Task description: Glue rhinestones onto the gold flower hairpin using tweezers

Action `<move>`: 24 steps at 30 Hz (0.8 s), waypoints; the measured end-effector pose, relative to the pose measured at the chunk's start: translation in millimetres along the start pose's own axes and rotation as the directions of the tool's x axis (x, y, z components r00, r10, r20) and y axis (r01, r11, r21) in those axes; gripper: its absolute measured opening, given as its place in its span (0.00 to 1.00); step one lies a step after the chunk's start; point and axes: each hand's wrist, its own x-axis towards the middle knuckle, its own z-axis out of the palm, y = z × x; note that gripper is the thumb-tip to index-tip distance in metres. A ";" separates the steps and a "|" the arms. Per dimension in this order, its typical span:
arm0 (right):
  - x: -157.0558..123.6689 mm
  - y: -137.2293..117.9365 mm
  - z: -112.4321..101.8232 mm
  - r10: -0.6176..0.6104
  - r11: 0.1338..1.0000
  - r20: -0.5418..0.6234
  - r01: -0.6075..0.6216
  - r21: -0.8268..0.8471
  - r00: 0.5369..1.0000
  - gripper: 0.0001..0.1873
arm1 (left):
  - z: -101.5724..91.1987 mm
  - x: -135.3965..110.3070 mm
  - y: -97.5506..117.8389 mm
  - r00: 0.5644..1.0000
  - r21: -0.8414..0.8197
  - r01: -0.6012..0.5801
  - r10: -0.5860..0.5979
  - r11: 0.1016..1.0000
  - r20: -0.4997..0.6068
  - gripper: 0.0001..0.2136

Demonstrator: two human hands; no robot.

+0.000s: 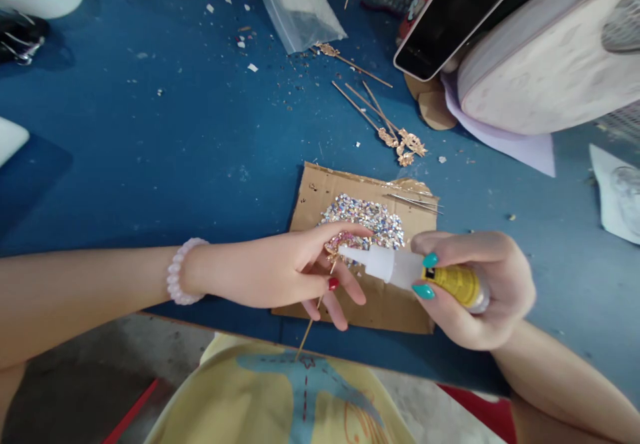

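My left hand (290,274) pinches a thin gold hairpin stick (313,317) between thumb and fingers, its ornamented head (333,249) up by the fingertips. My right hand (475,291) is wrapped round a glue bottle (440,279) with a yellow label and white nozzle; the nozzle tip (345,252) touches the hairpin's head. Both hands hover over a brown cardboard piece (395,304) bearing a pile of shiny rhinestones (370,221) and two thin needles (415,202).
More gold hairpins (387,124) lie on the blue table (150,151) beyond the cardboard. A clear plastic bag (300,14), a dark phone (450,17) and a pale case (545,64) sit at the back. Small crumbs are scattered about.
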 end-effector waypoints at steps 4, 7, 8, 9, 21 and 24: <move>1.2 0.7 0.8 0.022 0.999 -0.004 -0.021 0.040 1.000 0.19 | 0.8 -1.0 -0.4 1.000 -0.011 -0.009 0.009 1.000 -0.008 0.31; 5.3 0.3 3.0 0.029 0.989 0.012 -0.030 0.145 1.000 0.19 | 0.4 -0.3 -0.7 1.000 -0.009 -0.011 0.011 1.000 -0.015 0.31; 7.0 0.0 3.8 0.038 0.981 0.015 -0.041 0.189 0.999 0.19 | 0.4 -0.2 0.0 1.000 -0.005 -0.010 0.010 1.000 -0.019 0.31; 8.5 -0.5 4.6 0.058 0.972 0.014 -0.059 0.228 0.998 0.18 | 0.7 -0.3 1.3 1.000 0.000 -0.004 0.004 1.000 -0.026 0.31; 12.9 2.7 4.2 0.123 0.955 -0.012 -0.115 0.274 0.992 0.09 | 0.7 -1.8 3.5 0.999 -0.004 0.021 -0.021 1.000 -0.033 0.32; 13.5 2.8 2.6 0.058 0.972 0.023 -0.062 0.225 0.998 0.10 | -1.4 -0.7 -1.0 1.000 -0.010 -0.013 0.013 1.000 -0.014 0.32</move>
